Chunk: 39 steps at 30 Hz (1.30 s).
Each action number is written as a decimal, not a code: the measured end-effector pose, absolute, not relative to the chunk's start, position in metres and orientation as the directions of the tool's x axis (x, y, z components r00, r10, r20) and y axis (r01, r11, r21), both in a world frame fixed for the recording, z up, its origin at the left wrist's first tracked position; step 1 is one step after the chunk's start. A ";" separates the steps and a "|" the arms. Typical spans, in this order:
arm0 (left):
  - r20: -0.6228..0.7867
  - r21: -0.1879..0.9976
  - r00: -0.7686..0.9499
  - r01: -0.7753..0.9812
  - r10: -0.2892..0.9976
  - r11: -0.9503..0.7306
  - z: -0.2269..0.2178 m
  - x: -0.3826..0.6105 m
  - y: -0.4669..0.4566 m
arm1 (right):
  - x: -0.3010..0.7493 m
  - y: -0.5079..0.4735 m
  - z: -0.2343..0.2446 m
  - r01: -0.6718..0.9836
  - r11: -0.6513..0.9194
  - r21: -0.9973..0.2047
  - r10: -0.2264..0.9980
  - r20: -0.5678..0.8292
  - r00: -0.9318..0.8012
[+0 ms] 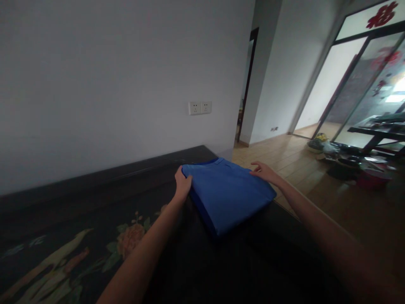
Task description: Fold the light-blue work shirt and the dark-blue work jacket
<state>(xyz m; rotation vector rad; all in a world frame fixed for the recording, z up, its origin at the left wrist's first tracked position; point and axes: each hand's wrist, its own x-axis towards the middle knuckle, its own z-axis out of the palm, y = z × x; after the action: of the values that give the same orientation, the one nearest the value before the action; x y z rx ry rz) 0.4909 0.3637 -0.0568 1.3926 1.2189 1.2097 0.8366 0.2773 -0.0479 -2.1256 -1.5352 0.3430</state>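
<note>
The cloth [230,196] is plain blue; the black tabletop [202,270] bears a flower [129,238], probably dull pink.

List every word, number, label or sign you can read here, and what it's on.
"福": red character on the pane above the glass door.
Too blurred to read: red shapes on the glass door.
Too faint, possibly writing: pale marks on the dark tabletop.
None visible: blue folded cloth.

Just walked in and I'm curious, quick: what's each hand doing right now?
Left hand: closed, holding a corner of the folded blue cloth.
Right hand: loosely open, at the cloth's right edge.
</note>
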 end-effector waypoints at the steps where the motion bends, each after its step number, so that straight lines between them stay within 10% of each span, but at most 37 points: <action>1: 0.255 0.917 0.116 0.286 0.960 -0.278 -0.053 0.495 0.352 | 0.831 0.286 -0.045 0.845 -0.253 -0.472 0.932 0.115 0.343; 5: 0.319 0.500 0.697 0.451 0.642 -0.739 -0.049 0.516 0.290 | 0.806 0.333 -0.046 0.896 -0.279 -0.345 0.921 0.167 0.352; 10: 0.220 0.288 0.812 0.476 0.541 -0.831 -0.068 0.526 0.241 | 0.782 0.386 -0.059 0.895 -0.338 -0.291 0.903 0.167 0.395; 33: 0.160 0.326 0.802 0.508 0.576 -0.797 -0.070 0.521 0.240 | 0.758 0.406 -0.080 0.925 -0.285 -0.252 0.825 0.427 0.370; 39: 0.147 0.322 0.801 0.516 0.581 -0.793 -0.070 0.522 0.239 | 0.675 0.412 -0.063 0.963 0.197 -0.183 0.929 0.348 -0.124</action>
<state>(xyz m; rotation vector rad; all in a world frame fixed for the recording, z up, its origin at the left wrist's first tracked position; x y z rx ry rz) 0.5221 0.2393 -0.0703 2.7227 0.8463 0.3483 0.6746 0.4123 -0.0635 -1.7716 -2.0966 -0.1207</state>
